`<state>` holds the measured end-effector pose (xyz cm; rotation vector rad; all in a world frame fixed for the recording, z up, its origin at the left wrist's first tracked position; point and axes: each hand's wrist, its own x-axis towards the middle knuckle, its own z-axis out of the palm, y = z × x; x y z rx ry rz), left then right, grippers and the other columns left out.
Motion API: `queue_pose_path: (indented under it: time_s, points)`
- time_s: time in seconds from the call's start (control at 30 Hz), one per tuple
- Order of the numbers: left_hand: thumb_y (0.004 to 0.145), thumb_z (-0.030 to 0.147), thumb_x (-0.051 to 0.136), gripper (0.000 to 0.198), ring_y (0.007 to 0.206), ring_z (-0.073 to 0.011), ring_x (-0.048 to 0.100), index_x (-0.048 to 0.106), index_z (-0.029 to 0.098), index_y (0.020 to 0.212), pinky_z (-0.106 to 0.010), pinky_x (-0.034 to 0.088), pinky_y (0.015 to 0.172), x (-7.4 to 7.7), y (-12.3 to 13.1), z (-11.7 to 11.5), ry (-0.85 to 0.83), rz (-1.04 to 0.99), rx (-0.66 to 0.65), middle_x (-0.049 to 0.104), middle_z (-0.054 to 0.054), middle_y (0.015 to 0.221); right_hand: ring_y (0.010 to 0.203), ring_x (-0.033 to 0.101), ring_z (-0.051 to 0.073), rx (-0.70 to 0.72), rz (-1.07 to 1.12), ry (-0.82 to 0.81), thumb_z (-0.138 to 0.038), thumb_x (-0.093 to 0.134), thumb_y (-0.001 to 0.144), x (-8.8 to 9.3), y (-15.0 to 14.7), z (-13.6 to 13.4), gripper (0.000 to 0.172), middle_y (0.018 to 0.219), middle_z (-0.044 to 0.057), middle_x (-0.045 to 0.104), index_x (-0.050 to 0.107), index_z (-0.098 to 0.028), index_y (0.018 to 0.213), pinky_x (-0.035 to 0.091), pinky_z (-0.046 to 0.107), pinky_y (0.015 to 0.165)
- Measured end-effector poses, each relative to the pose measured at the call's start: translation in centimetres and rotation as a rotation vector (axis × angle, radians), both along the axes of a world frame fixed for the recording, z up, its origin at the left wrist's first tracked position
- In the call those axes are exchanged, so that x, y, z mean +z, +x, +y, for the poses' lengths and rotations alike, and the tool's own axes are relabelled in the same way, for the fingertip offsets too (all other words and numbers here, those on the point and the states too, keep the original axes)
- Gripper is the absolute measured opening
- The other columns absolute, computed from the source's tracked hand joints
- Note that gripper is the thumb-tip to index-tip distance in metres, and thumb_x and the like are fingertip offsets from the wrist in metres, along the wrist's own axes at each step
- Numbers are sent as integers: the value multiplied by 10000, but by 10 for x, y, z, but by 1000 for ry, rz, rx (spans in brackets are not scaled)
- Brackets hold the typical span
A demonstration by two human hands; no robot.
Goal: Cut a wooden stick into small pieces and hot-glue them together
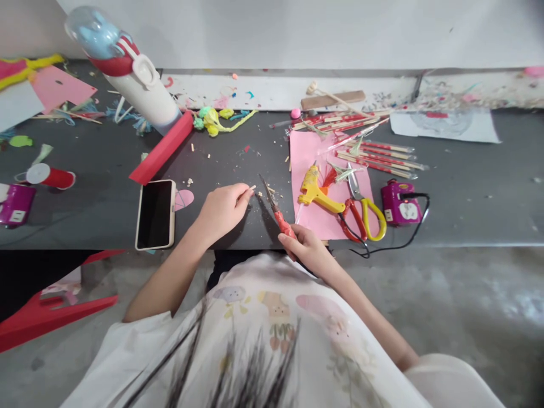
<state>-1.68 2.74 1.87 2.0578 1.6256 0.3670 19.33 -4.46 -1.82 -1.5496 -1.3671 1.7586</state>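
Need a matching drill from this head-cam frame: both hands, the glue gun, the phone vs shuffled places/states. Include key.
Column 1
1. Left hand
2. Right hand
3. Glue gun
4. Phone

Column 2
A. lies on the pink sheet
B. pinches a small pale stick
C. lies face up, showing black
D. grips a red-handled tool

Pairs: 1-B, 2-D, 3-A, 4-C

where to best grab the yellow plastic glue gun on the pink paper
Best probably by the glue gun's handle, from the near side: it juts right, slanting nearward, while the nozzle points away. Metal scissors with red and yellow loops lie close to the handle's end.
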Motion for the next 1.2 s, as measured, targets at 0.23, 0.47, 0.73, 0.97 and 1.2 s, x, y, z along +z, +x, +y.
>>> queue_pose_path:
  time_s: [0.23, 0.47, 0.73, 0.97, 1.2]
  points:
    - [929, 481, 403, 407, 582, -122, 502, 597, 173, 745, -246, 348, 573, -12, 18, -20, -167, -331, 55, 592, 2, 635, 652, 506, 152, -75, -297, 240, -563, 558, 800, -1, -3, 5, 374, 713, -4, 569, 529, -192, 834, 376, 272, 598]
    - [843, 482, 575, 336, 626, -113, 497, 657, 156, 835, -226, 371, 574, -16, 35, -37, -314, -601, 86, 629, -8, 728, 620, 485, 157, -101, -414, 318, -549, 573, 796, 3, -8, 9, 354, 697, -14, 533, 428, -226, 798, 346, 268, 571]
    - [782, 424, 648, 274, 592, -100, 456, 626, 154, 735, -231, 353, 560, -18, 41, -38, -242, -630, 234, 569, 15, 644, 690, 536, 195, -47, -369, 404, -519, 351, 932, 5, -9, 8, 291, 763, 18, 564, 424, -240, 892, 400, 315, 650]
    - [748, 341, 656, 268, 526, -74, 361, 497, 167, 620, -221, 292, 499, -15, 38, -37, -220, -620, 231, 424, 49, 561, 658, 543, 178, 25, -327, 345, -450, 273, 973, 0, -1, 12, 283, 752, 20, 577, 435, -236, 880, 395, 295, 627]
    - [748, 304, 642, 188, 540, -72, 396, 562, 150, 677, -210, 330, 509, -1, 28, -38, -327, -652, 145, 493, 34, 608, 715, 581, 177, 86, -355, 308, -410, 312, 965, 6, 13, 16, 245, 797, 26, 615, 453, -224, 889, 407, 297, 668]
